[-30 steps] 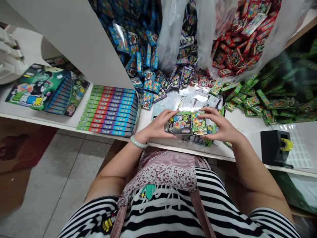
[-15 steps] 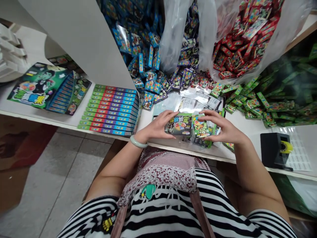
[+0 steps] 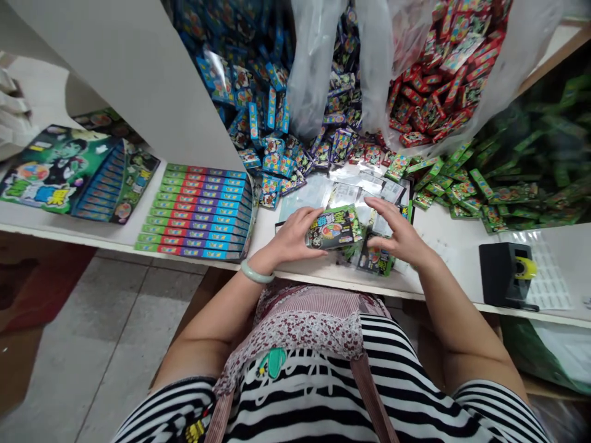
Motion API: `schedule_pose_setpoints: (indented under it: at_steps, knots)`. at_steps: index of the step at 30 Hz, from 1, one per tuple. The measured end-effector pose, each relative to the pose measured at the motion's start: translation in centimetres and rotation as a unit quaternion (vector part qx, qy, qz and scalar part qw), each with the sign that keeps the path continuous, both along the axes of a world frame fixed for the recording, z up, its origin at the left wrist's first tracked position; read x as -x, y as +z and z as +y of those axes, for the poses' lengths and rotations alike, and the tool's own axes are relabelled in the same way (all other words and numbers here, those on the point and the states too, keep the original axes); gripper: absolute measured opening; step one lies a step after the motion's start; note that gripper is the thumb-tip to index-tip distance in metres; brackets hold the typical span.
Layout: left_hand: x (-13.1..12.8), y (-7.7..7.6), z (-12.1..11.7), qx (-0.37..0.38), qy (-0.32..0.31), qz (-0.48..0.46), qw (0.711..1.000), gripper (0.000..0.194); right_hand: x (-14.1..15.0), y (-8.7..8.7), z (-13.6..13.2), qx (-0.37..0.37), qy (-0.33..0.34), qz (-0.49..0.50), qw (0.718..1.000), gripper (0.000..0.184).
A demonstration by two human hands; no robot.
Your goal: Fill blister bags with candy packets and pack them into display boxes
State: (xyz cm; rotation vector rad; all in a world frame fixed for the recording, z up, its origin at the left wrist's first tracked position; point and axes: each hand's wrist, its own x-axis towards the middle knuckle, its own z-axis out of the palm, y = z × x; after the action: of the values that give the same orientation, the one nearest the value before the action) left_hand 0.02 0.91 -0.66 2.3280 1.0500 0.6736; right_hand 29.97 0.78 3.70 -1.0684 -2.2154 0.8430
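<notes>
My left hand grips a small dark printed box by its left end, thumb on the near side and fingers on the far side. At the box's right end a strip of a green packet shows; whether it is inside or behind the box I cannot tell. My right hand is just right of the box, fingers and thumb apart, with nothing visible between them. Beneath both lie flat dark-green printed packages and clear plastic sleeves.
Loose blue packets, purple packets, red packets and green packets are heaped behind. A display box with striped rows stands left, beside a green printed carton. A black tape dispenser sits right.
The green packet has gone from my right hand to the box's right end, mostly out of sight. My right hand has let go, and the box is now tilted.
</notes>
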Motion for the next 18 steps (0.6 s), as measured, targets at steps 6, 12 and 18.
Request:
schedule_pose_setpoints:
  at_steps: [6,12,18]
  knots:
    - [-0.1,-0.3,0.0,0.014,0.007,0.015,1.0,0.099,3.4,-0.6,-1.7,0.033,-0.061,0.028,0.997,0.042]
    - [0.9,-0.1,0.2,0.017,0.055,0.024,0.998,0.097,-0.4,-0.8,7.8,-0.011,-0.283,0.059,0.957,0.027]
    - [1.1,-0.1,-0.5,0.015,0.059,0.023,0.998,0.099,-4.5,2.4,23.4,-0.134,-0.391,-0.18,0.893,0.041]
